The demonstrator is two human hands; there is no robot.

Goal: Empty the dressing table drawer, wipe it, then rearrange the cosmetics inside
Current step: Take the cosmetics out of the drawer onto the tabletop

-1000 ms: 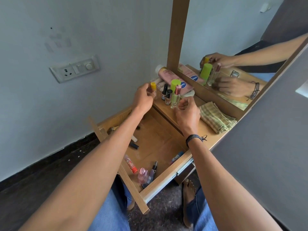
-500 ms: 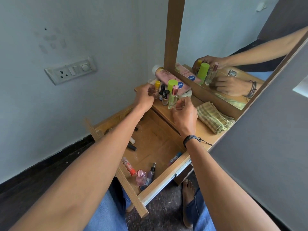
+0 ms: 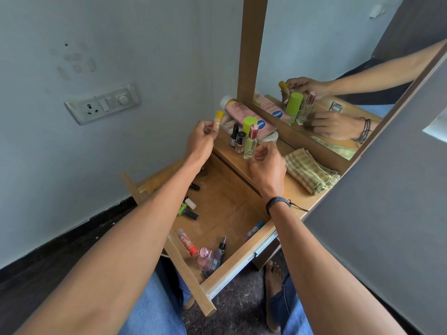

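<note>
The wooden drawer (image 3: 232,274) is pulled out below the dressing table top (image 3: 297,192). My left hand (image 3: 200,143) pinches a small yellow-capped tube (image 3: 218,119) and holds it up left of the table top. My right hand (image 3: 268,165) hovers with curled fingers just right of a clear perfume bottle with a rose cap (image 3: 251,142); no contact shows. On the top stand two nail polish bottles (image 3: 238,141), a green-capped bottle (image 3: 249,124) and a lying pink lotion bottle (image 3: 244,114). Inside the drawer lie a red-capped tube (image 3: 186,241), a pink bottle (image 3: 205,258), a spray bottle (image 3: 219,252) and small items (image 3: 189,209).
A folded green checked cloth (image 3: 309,171) lies on the table top at right. The mirror (image 3: 338,68) stands behind, its wooden frame (image 3: 251,49) close to the bottles. A wall socket plate (image 3: 101,103) is at left. My knees and a bare foot (image 3: 273,274) are under the drawer.
My left hand has lifted the yellow-capped tube up and away to the left of the bottle cluster. My right hand has drawn back slightly from the perfume bottle.
</note>
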